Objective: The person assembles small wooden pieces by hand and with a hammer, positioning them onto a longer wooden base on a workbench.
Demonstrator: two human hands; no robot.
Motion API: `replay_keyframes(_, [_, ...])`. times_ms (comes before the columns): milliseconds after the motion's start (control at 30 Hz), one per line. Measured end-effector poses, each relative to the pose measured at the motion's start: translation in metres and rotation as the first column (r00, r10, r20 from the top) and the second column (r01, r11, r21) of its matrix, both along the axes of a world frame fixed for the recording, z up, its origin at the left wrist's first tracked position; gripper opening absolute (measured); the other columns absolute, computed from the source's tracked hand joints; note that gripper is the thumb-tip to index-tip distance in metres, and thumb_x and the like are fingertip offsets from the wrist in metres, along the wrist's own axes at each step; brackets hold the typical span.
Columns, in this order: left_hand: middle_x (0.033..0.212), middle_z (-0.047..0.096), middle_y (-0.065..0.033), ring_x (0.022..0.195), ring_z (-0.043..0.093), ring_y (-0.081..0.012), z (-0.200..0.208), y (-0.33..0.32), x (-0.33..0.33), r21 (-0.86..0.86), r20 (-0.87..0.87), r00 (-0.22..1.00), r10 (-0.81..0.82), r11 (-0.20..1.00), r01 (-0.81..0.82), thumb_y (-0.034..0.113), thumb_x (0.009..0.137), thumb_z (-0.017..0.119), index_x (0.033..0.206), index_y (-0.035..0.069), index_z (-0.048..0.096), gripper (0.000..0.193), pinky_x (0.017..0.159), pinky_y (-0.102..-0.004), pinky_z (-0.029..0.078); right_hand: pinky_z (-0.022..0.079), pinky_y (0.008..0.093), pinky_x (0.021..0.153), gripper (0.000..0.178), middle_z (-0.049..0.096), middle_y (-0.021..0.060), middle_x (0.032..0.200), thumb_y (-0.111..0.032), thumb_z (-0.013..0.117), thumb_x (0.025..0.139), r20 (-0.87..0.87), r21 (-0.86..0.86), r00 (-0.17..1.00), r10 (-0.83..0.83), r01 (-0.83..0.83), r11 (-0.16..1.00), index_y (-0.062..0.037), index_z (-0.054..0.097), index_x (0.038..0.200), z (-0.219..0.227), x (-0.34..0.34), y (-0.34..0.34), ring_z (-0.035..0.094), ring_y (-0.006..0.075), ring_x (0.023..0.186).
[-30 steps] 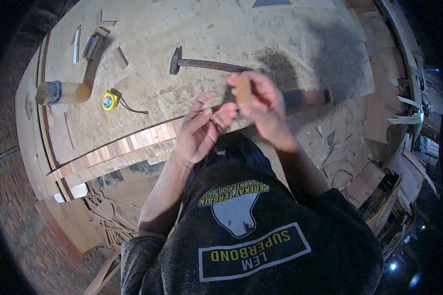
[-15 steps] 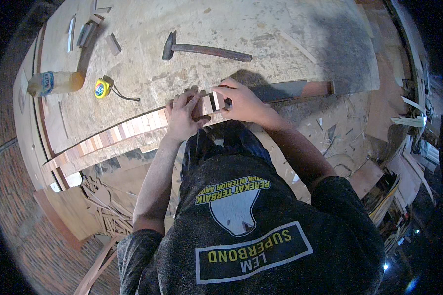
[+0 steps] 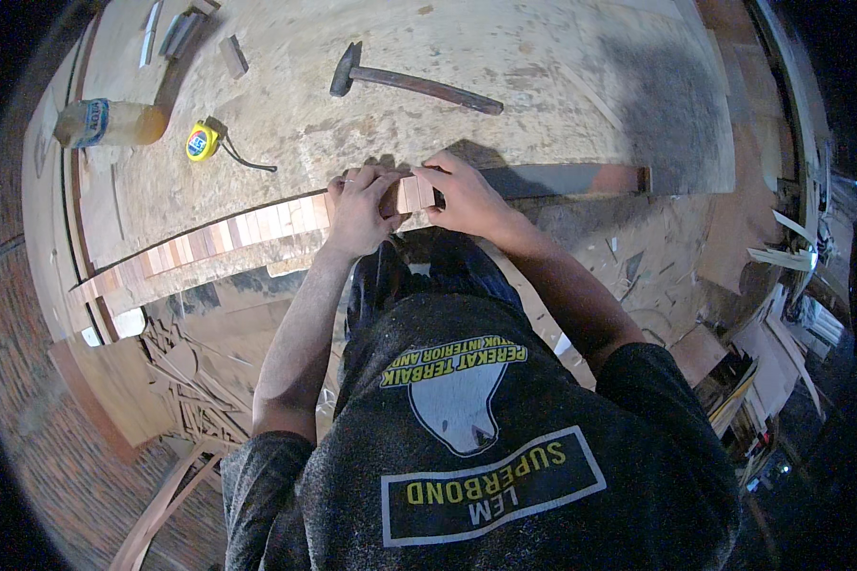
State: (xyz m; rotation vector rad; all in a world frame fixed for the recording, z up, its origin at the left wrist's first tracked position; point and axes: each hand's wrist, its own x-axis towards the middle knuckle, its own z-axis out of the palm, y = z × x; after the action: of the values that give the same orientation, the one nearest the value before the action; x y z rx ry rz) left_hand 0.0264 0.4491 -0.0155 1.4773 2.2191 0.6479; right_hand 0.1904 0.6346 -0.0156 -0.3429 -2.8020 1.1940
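A row of small wooden blocks (image 3: 229, 234) in light and reddish tones runs along the bench's near edge. My left hand (image 3: 360, 211) is closed over the row, fingers bent across the blocks near its right end. My right hand (image 3: 470, 200) pinches the end wooden block (image 3: 425, 191) between thumb and fingers. That block stands against its neighbour (image 3: 408, 195), with no gap visible. To the right, a dark strip (image 3: 552, 181) continues the line up to a small upright wooden stop (image 3: 646, 181). Some fingertips of both hands are hidden.
On the plywood bench (image 3: 286, 95) lie a hammer (image 3: 419, 84), a yellow tape measure (image 3: 201, 142) with a dark strap, a plastic bottle (image 3: 114, 124) on its side, and a loose wood offcut (image 3: 233, 57). Wood scraps (image 3: 190, 381) litter the floor at lower left.
The dark gap beside the end block has closed as my right hand brought it leftward against its neighbour. The whole view has shifted slightly; my left hand stays on the row.
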Motion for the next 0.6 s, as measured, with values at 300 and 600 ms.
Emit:
replay_keyframes(300, [0.136, 0.065, -0.0049, 0.133, 0.057, -0.0306, -0.0060, -0.0035, -0.0003, 0.038, 0.017, 1.000, -0.006, 0.999, 0.006, 0.033, 0.071, 0.094, 0.142, 0.020, 0.069, 0.077, 0.115, -0.0567, 0.030, 0.052, 0.0499, 0.109, 0.077, 0.065, 0.0188, 0.132, -0.014, 0.087, 0.074, -0.032, 0.023, 0.999, -0.028, 0.029, 0.999, -0.0091, 0.064, 0.147, 0.0039, 0.0020, -0.0057, 0.062, 0.0408, 0.126])
replay_keyframes(600, [0.134, 0.065, -0.0057, 0.131, 0.059, -0.0313, -0.0097, -0.0047, -0.0023, 0.010, 0.049, 0.999, 0.007, 1.000, -0.008, 0.035, 0.068, 0.093, 0.145, 0.023, 0.069, 0.081, 0.117, -0.0602, 0.030, 0.043, 0.0540, 0.113, 0.078, 0.069, 0.0127, 0.128, -0.023, 0.090, 0.073, 0.039, 0.148, 0.999, -0.001, -0.004, 0.989, -0.0159, 0.064, 0.147, -0.0007, 0.0024, -0.0062, 0.058, 0.0336, 0.128])
